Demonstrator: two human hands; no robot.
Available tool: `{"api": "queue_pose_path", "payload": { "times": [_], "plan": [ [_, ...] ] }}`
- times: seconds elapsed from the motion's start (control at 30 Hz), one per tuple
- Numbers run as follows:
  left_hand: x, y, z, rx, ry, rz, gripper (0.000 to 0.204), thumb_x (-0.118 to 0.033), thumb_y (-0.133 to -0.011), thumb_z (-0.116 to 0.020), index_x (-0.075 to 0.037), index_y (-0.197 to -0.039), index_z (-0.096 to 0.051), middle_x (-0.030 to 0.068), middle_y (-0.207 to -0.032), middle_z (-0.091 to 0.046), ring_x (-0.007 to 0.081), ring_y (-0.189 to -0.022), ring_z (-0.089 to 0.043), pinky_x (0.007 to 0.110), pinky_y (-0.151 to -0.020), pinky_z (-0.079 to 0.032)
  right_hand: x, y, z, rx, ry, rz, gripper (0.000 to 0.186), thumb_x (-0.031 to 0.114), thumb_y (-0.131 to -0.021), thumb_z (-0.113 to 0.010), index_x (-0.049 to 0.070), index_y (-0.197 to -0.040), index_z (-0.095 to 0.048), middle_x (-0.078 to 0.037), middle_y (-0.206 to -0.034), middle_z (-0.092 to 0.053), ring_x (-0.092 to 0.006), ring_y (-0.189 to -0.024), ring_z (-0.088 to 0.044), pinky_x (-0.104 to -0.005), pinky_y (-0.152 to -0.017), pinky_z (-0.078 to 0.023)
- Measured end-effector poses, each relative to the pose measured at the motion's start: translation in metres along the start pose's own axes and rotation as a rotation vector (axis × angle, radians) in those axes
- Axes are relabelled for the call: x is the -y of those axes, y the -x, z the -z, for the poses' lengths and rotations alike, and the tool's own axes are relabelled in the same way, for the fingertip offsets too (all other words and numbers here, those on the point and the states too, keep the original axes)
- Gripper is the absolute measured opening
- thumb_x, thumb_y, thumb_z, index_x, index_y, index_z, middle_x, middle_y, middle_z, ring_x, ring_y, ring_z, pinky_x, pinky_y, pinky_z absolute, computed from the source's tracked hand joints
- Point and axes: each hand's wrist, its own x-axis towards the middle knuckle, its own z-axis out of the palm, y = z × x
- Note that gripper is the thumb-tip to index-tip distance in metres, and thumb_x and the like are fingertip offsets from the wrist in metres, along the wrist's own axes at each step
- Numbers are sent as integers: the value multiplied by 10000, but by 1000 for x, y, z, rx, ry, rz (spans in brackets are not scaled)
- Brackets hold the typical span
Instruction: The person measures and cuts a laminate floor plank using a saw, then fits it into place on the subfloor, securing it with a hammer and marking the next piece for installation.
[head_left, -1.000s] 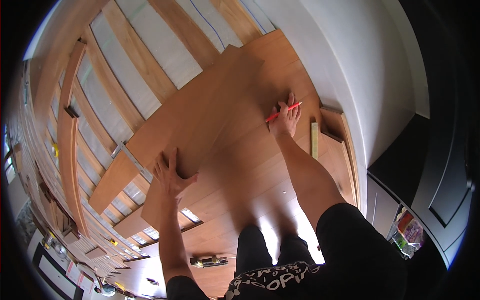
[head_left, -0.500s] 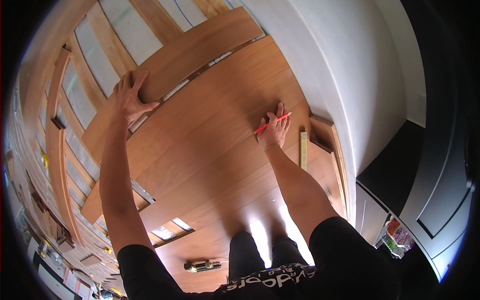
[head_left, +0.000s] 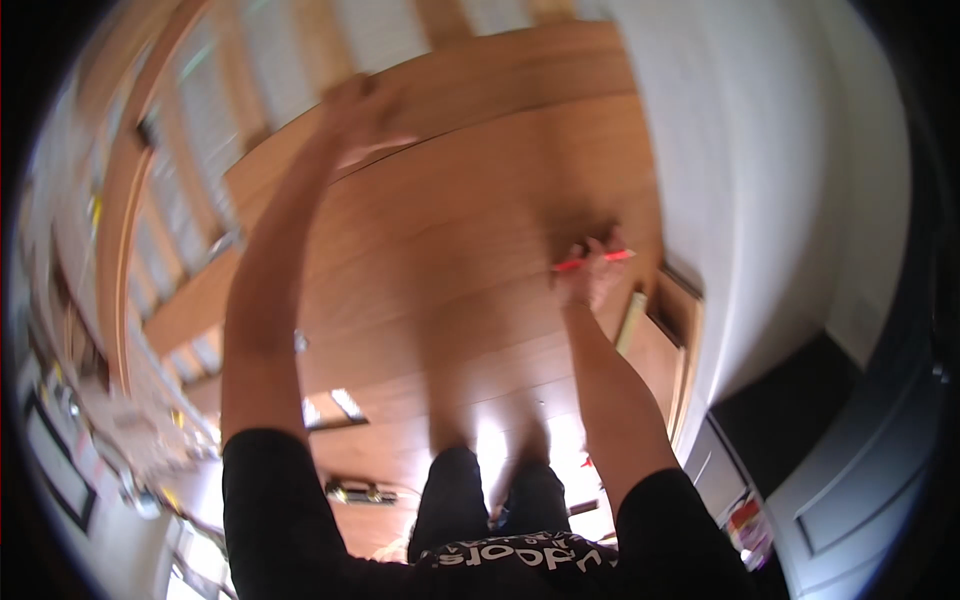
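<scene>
Pencil (head_left: 568,266) in right hand (head_left: 586,282), its middle out of sight

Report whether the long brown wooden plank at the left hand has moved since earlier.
Yes, toward the person: the long brown wooden plank lies closer to the laid brown floorboards, the open gap between them now narrowed to a thin line.

Floorboards (head_left: 470,210): smooth wood, glossy where light strikes
Battens (head_left: 322,45) past their far edge: matt, bare-looking wood
Wall (head_left: 690,150): smooth, matt
Sleeves (head_left: 262,490): matt cloth
</scene>
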Motion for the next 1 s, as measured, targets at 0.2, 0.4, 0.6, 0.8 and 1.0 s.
{"api": "queue_pose_path", "payload": {
  "times": [0.2,0.4,0.6,0.8,1.0],
  "plan": [
    [-29,-4,-42,-339,14,99,696,-655,-1009,-518,-271,-1585,-448,239,-1631,-345,410,-1559,-224,572,-1230,-238,-9,7,5,44,820,487,360,190,-1003,-614,103,-1338,-516,-156,-1633,-411,-372,-1467,-405,-543,-1179,-371],
    [-33,73,-86,-398,-24,101,635,-573,-1083,-401,-254,-1631,-372,127,-1740,-210,297,-1621,-120,487,-1307,-129,-18,6,6,13,772,490,311,200,-1013,-627,80,-1288,-542,-197,-1636,-394,-411,-1453,-399,-539,-1190,-326],
    [-31,99,-84,-393,87,171,549,-465,-1090,-424,-248,-1595,-424,55,-1725,-268,235,-1608,-182,454,-1317,-138,-7,6,7,45,725,478,296,146,-987,-640,87,-1251,-519,-230,-1605,-432,-441,-1421,-448,-579,-1140,-351],
    [-25,94,-81,-397,166,148,504,-346,-1058,-496,-235,-1549,-484,54,-1703,-314,232,-1597,-219,449,-1313,-168,-16,6,1,38,760,443,284,144,-999,-623,56,-1252,-531,-240,-1622,-403,-448,-1412,-439,-571,-1129,-367],
    [-26,77,-80,-456,255,129,554,-187,-948,-641,-215,-1495,-559,103,-1668,-387,298,-1561,-320,512,-1272,-245,-6,8,2,36,649,484,310,76,-965,-624,41,-1260,-537,-264,-1596,-404,-453,-1442,-396,-568,-1161,-360]
  ]
}}
